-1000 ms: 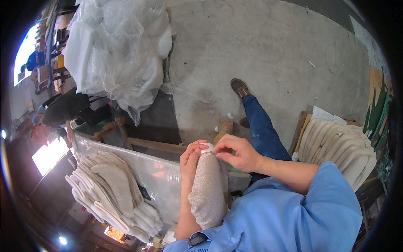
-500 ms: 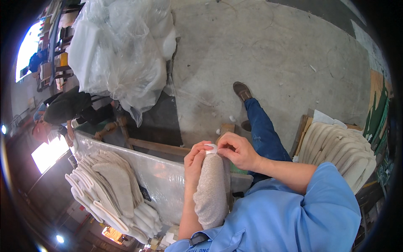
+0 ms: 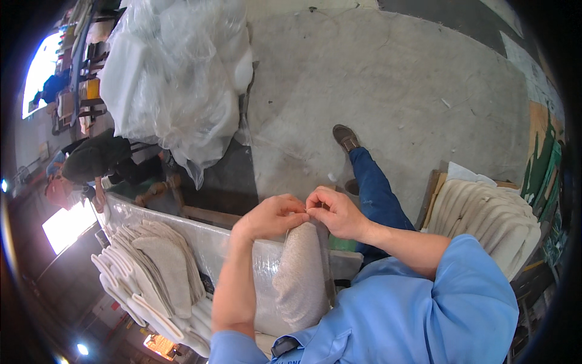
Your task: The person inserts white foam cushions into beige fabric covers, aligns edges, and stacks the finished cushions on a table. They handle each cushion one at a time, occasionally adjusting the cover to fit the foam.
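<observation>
A long, beige, nubby fabric-covered piece (image 3: 301,279) with a rounded outline stands in front of my body, its narrow end pointing away from me. At that end my left hand (image 3: 274,216) is closed, thumb and fingertips pinched together, the wrist bent in from the left. My right hand (image 3: 335,212) is closed in a pinch too, its fingertips meeting the left ones just above the fabric's tip. What the fingertips hold is hidden between them. The piece rests against a plastic-wrapped surface (image 3: 209,249) beside my blue shirt.
Beige padded pieces are stacked at left (image 3: 163,261), and similar pieces at right (image 3: 479,212). A big clear plastic bundle (image 3: 179,85) lies at the far left on the concrete floor (image 3: 388,85). A person (image 3: 97,161) bends over at the left. A wooden bar (image 3: 209,215) runs behind the wrapped surface.
My left hand has swung over the top of the narrow end, its forearm now angled out to the left. The white patch visible there before is now covered. Both hands' fingertips have come together.
</observation>
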The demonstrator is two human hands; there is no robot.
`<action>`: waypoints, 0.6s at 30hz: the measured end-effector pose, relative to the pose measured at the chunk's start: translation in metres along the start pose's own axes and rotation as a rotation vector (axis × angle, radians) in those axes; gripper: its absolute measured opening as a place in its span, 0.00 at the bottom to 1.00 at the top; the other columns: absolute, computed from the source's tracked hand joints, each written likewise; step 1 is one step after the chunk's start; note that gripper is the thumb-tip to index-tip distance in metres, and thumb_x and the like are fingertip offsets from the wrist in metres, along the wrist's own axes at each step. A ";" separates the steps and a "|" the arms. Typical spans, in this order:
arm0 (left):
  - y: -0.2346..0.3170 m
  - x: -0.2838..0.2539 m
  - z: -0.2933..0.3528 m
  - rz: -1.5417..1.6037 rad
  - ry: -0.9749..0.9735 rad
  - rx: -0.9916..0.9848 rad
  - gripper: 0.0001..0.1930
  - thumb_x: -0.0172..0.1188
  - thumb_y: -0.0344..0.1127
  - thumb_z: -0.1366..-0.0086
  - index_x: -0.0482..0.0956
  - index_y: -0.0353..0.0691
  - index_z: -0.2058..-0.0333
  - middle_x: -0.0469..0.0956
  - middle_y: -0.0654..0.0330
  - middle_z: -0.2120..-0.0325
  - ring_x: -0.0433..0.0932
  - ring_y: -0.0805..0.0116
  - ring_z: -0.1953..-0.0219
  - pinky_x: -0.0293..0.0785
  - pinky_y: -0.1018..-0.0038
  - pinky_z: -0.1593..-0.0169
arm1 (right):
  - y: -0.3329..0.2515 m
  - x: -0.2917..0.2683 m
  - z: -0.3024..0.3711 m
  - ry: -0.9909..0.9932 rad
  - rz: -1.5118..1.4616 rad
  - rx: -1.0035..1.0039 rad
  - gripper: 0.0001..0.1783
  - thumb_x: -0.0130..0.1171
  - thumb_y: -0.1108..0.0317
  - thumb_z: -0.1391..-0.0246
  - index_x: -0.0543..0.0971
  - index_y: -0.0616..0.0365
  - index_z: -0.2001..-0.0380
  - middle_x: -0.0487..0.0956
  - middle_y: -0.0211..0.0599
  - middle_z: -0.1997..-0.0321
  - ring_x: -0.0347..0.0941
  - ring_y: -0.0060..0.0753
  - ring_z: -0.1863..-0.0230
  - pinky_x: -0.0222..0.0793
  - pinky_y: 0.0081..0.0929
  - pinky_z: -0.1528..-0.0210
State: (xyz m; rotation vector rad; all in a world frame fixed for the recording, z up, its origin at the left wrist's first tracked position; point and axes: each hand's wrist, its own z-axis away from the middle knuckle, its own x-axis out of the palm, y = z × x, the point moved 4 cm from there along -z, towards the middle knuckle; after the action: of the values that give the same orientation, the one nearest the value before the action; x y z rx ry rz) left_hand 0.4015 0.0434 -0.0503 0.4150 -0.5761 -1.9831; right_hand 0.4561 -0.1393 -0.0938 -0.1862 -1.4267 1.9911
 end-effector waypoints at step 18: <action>-0.022 0.040 -0.019 0.341 0.265 0.064 0.10 0.69 0.34 0.34 0.89 0.31 0.61 0.83 0.58 0.59 0.81 0.69 0.56 0.75 0.73 0.50 | 0.079 0.061 0.067 0.511 -0.581 0.535 0.24 0.45 0.47 0.22 0.77 0.58 0.52 0.77 0.32 0.57 0.68 0.25 0.53 0.66 0.30 0.46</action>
State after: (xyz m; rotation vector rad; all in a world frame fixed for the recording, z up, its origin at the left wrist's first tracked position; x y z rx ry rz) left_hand 0.3775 0.0124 -0.0803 0.5685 -0.5044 -1.5581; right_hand 0.3435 -0.1701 -0.1220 -0.0268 -0.5145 1.6024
